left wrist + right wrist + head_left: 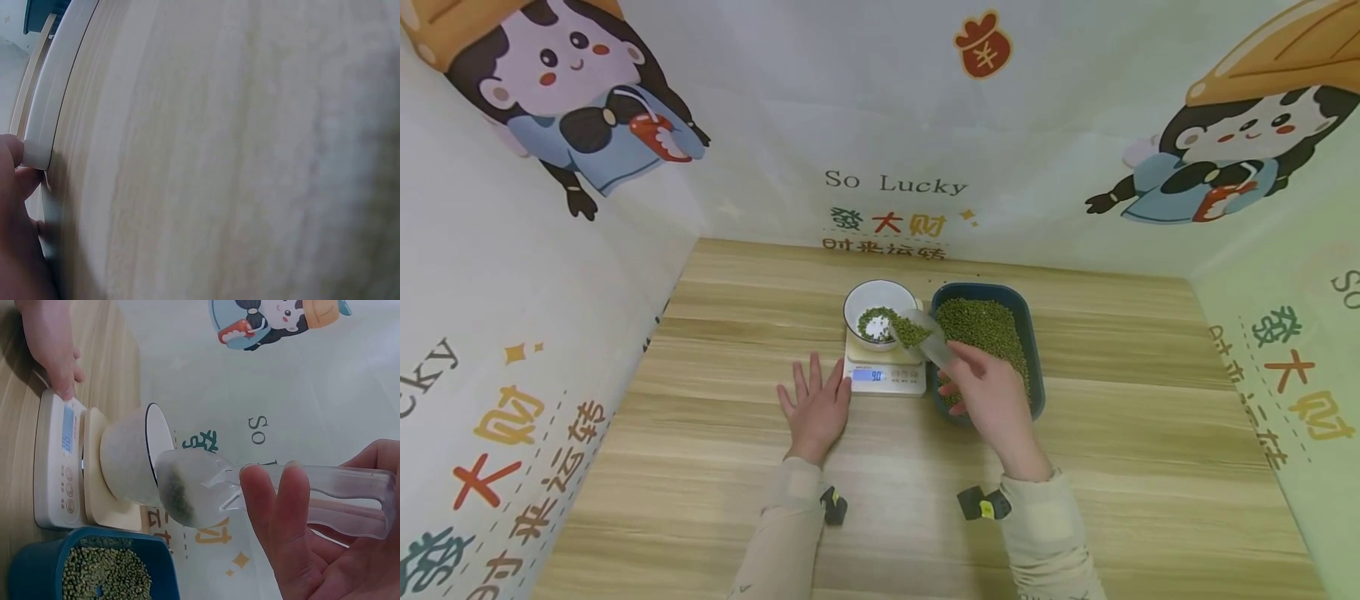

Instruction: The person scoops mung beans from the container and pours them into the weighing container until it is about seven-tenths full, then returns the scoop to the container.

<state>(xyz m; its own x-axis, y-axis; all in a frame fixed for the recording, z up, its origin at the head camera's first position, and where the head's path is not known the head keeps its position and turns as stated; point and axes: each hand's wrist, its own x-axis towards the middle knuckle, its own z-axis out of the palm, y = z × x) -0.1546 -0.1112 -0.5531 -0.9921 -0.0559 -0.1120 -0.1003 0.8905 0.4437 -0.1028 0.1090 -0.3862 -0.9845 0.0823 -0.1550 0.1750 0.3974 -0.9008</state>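
Observation:
My right hand grips the handle of a clear plastic scoop loaded with green mung beans. The scoop's lip overlaps the rim of a white bowl with a dark edge, which has a ring of beans on its bottom. Under the bowl is a white kitchen scale, its lit display reading about 90 or 9.0. Beside the scale my left hand rests flat on the table with spread fingers, the thumb side touching the scale's corner. Below the right hand stands a blue tub of mung beans.
Pale wood-grain table surrounds the scale and tub. Printed cloth walls rise at the back and both sides. A few stray beans lie behind the tub near the back wall. A small black device sits at each wrist.

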